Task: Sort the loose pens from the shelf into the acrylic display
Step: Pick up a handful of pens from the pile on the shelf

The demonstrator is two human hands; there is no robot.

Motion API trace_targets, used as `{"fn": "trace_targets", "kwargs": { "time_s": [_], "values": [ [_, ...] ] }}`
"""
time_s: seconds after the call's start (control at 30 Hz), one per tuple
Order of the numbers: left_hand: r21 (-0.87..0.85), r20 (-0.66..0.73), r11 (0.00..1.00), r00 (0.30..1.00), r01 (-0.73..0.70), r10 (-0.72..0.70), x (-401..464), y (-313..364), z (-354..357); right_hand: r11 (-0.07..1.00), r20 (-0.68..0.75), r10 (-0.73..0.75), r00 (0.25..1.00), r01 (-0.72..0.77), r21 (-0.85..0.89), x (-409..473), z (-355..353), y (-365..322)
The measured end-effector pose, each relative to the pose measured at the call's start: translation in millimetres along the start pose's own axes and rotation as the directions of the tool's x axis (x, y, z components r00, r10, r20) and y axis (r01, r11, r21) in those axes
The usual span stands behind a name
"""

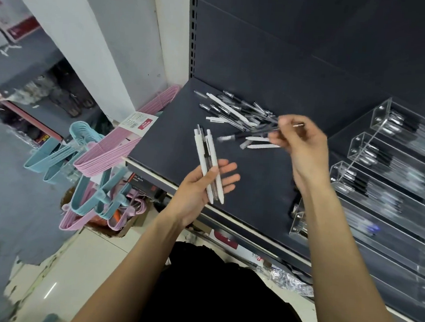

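- The left hand (199, 185) is holding a small bundle of white pens (209, 165) above the front part of the dark shelf (172, 142); the thumb is pressing them against the palm while the other fingers (226, 178) are lying loosely spread behind them.
- The bundle is pointing away from the person, clicker ends up and tips down toward the wrist; at least one clear-barrelled pen is showing between the white ones.
- The right hand (306, 148) is hovering over the shelf, just right of the loose pile of pens (238, 112); its fingers are pinched narrow on a dark pen (246, 136), which is blurred and is sticking out to the left.
- A thin metallic tip is showing past the right-hand fingers on the upper side; I cannot tell which pen it belongs to.
- The loose pile is lying toward the back of the shelf, a mix of white, black and clear pens crossing one another.
- The acrylic display (374, 158) is standing at the right end of the shelf, its clear stepped compartments already carrying rows of dark-capped pens.
- Pink hangers (121, 148) and blue hangers (62, 149) are hanging beside the left edge of the shelf, above the floor (75, 272).
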State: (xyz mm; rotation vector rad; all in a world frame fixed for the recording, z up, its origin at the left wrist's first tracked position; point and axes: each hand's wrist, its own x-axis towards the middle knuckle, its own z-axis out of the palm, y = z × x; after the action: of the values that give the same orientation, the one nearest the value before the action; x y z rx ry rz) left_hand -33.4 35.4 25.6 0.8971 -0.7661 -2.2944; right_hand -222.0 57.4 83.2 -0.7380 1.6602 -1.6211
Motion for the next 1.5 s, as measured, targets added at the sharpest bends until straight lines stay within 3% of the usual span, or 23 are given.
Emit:
{"fn": "trace_targets", "kwargs": {
  "time_s": [0.1, 0.27, 0.33, 0.63, 0.7, 0.8, 0.93, 1.13, 1.33, 1.5],
  "values": [
    [-0.143, -0.078, 0.988, 0.995, -0.065, 0.055, 5.6, -0.9, 3.1, 0.998, -0.036, -0.027, 0.999, 0.029, 0.06, -19.0, 8.0, 10.9],
    [-0.249, -0.168, 0.96, 0.982, -0.127, 0.086, 19.0, -3.3, 16.5, 0.998, -0.13, 0.007, 0.992, -0.016, -0.066, -51.2, 42.5, 50.2],
    [-0.245, -0.203, 0.962, 0.977, -0.12, 0.07, 23.6, -5.8, 17.5, 0.981, -0.14, -0.019, 0.99, -0.009, -0.195, -55.7, 46.6, 58.4],
    [-0.313, -0.199, 0.948, 0.98, -0.058, -0.005, 25.8, -13.0, 14.0, 0.776, 0.106, -0.052, 0.993, 0.107, -0.622, -52.8, 34.3, 65.8],
    [-0.255, -0.192, 0.965, 0.981, -0.057, 0.007, 23.6, -11.9, 14.4, 0.723, 0.155, -0.082, 0.985, 0.166, -0.671, -47.4, 30.8, 60.8],
    [-0.143, -0.159, 0.985, 0.984, -0.1, 0.077, 23.2, -4.1, 14.9, 0.724, 0.244, -0.104, 0.964, 0.241, -0.646, -36.3, 34.0, 46.3],
    [-0.011, -0.154, 0.988, 0.977, -0.153, 0.15, 20.7, 4.7, 10.8, 0.739, 0.205, -0.204, 0.957, 0.288, -0.609, -12.5, 41.7, 22.4],
    [0.16, -0.118, 0.983, 0.986, -0.095, 0.115, 6.2, -6.4, 14.3, 0.69, 0.453, 0.017, 0.892, 0.317, -0.65, 9.5, 57.8, 7.6],
    [0.35, -0.135, 0.932, 0.979, -0.095, 0.15, 3.7, -12.1, 15.5, 0.621, 0.442, -0.028, 0.896, 0.362, -0.695, 0.6, 62.1, 8.5],
    [0.386, -0.102, 0.917, 0.983, -0.102, 0.153, 0.3, -14.6, 17.9, 0.571, 0.436, -0.025, 0.9, 0.371, -0.732, -2.1, 64.2, 2.6]
  ]
}}
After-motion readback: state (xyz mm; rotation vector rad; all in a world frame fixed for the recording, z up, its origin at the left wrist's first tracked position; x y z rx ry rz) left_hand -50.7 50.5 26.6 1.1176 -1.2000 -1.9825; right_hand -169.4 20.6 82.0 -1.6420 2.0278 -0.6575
